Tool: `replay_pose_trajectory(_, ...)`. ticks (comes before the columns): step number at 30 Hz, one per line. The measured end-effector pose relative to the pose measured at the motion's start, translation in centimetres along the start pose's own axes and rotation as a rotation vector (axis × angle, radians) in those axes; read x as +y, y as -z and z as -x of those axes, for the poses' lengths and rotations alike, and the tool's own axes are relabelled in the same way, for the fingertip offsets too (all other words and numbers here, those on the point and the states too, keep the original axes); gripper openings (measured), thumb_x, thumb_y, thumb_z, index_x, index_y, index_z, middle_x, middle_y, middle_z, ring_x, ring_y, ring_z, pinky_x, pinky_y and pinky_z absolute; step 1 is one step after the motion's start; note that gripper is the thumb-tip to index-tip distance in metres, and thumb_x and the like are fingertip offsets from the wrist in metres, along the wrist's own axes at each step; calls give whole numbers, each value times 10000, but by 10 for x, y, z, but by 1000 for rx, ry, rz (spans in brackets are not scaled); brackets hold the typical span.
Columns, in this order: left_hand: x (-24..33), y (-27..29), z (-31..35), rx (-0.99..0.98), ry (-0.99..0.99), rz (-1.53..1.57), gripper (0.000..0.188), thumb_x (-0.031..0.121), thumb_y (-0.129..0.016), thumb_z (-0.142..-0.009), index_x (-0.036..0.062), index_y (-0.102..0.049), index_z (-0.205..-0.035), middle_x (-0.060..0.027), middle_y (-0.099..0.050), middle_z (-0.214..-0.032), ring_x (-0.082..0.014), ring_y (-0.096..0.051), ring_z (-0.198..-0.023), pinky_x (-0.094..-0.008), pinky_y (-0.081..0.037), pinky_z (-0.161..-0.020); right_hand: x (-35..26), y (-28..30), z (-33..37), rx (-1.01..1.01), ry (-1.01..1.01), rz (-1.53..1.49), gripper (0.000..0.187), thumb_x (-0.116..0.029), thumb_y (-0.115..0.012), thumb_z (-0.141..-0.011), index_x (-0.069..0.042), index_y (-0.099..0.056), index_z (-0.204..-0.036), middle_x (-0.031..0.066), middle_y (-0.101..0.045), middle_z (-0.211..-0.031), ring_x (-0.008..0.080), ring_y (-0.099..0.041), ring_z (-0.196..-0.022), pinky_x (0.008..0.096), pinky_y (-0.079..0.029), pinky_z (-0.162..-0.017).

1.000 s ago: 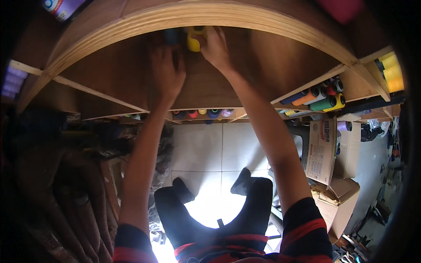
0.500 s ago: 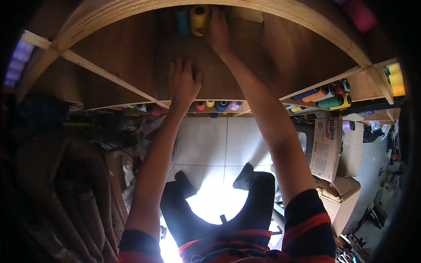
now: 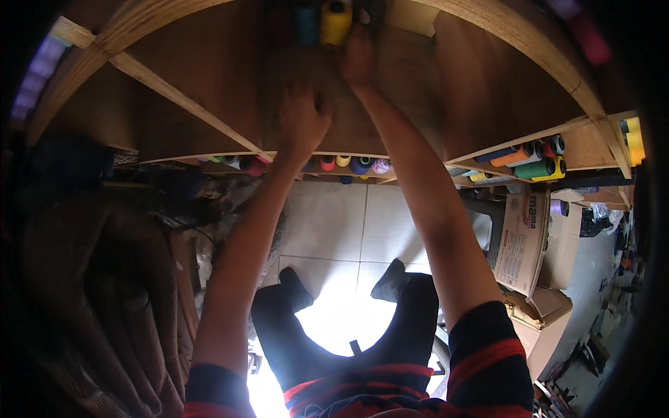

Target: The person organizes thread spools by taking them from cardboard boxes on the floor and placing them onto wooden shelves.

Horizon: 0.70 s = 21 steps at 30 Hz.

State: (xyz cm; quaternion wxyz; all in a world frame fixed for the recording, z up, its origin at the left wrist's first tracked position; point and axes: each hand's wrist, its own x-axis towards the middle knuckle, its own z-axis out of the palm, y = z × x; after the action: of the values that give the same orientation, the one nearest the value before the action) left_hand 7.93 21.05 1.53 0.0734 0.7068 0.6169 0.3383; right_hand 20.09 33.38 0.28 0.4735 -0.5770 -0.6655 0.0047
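Note:
My right hand (image 3: 359, 61) reaches deep into a wooden shelf compartment, its fingers closed at the lower part of a dark thread spool (image 3: 364, 15), which is mostly in shadow. Just left of that spool stands a yellow thread spool (image 3: 336, 24), with a teal thread spool (image 3: 306, 26) beside it. Lower and nearer, my left hand (image 3: 304, 122) lies over the bare shelf board (image 3: 230, 104). Its fingers are loosely bent and apart, blurred in the dim light, with nothing visible in them.
Wooden dividers (image 3: 188, 101) frame the compartment. More thread spools (image 3: 533, 167) fill the lower shelf at right, and several (image 3: 360, 166) show under the front edge. Cardboard boxes (image 3: 519, 244) stand at right; rolled brown material (image 3: 132, 313) stands at left. Pale floor tiles (image 3: 324, 216) lie below.
The view has shifted slightly. My right hand has moved a little back from beside the yellow spool, and the dark spool's top now shows. My left hand's fingers have drawn in somewhat.

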Motion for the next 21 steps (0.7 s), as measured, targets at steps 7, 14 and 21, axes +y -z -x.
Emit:
replay_pose_trajectory(7,-25,9,-127,297,-371,-2,480,123,-659,-789,46,-489,-1232,-235,-593,-1083,-405,-591,-955,-456,-492,-804,9,2,5,-27,52,11,523,-202,-772,-703,33,-506,-1088,249,-577,-1022,423,-540,-1010,481,-443,-870)
replay_pose_trajectory(14,-2,27,-105,194,-377,-53,400,118,-658,-794,34,-519,-1159,-204,-622,-1030,-392,-609,-926,-450,-498,-780,7,6,4,10,59,-95,423,-114,-712,-708,17,-553,-1078,240,-626,-1004,412,-592,-971,457,-481,-833)
replay_pose_trajectory(21,3,30,-67,357,-161,353,461,110,-701,-774,39,-485,-1175,-134,-636,-898,-290,-657,-839,-390,-515,-728,-1,8,0,-113,135,-77,381,-100,-681,-727,-15,-585,-1085,237,-634,-1023,393,-608,-974,443,-497,-828)
